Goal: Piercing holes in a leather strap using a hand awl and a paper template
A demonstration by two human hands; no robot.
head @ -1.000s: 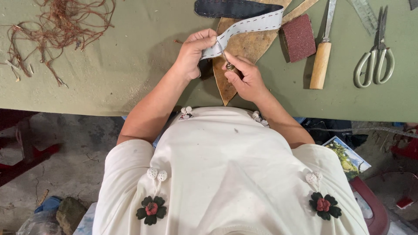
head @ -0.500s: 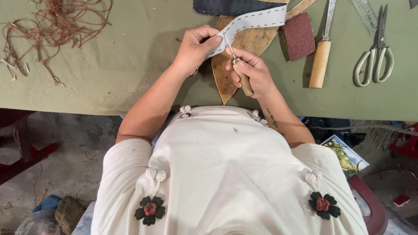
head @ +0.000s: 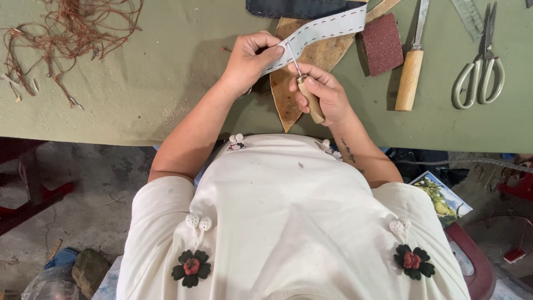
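Nearest the camera: person's cream top with dark fabric flowers (head: 191, 268), filling the lower middle of the head view. Beyond it, the green table (head: 139, 94) edge.

Landmark = brown leather piece (head: 294, 83), pointed end toward the person, lying flat on the table.

Right hand (head: 325, 94), over the near right part of the leather piece, fist closed around the wooden handle of an awl (head: 304, 89). Metal tip angles up and away, meeting the near edge of the grey strip (head: 322, 30).

Left hand (head: 250, 58), just left of the leather piece, fingers curled, thumb and fingers pinching the near end of the grey strip. Strip has rows of reddish stitch marks, lifted off the table, runs from the left hand up and right across the leather piece toward the far edge.

Right of the leather piece: dark red sanding block (head: 382, 43), touching or just beside the strip's far end, cannot tell which. Further right, a wooden-handled tool (head: 412, 72) lying lengthwise, blade pointing away. Well right of that, scissors (head: 482, 72), handles toward the person.

Beyond the leather piece, at the top edge: dark navy piece (head: 294, 8), partly cut off.

Far left of the leather piece: tangle of reddish-brown thread (head: 72, 33) spread on the table.
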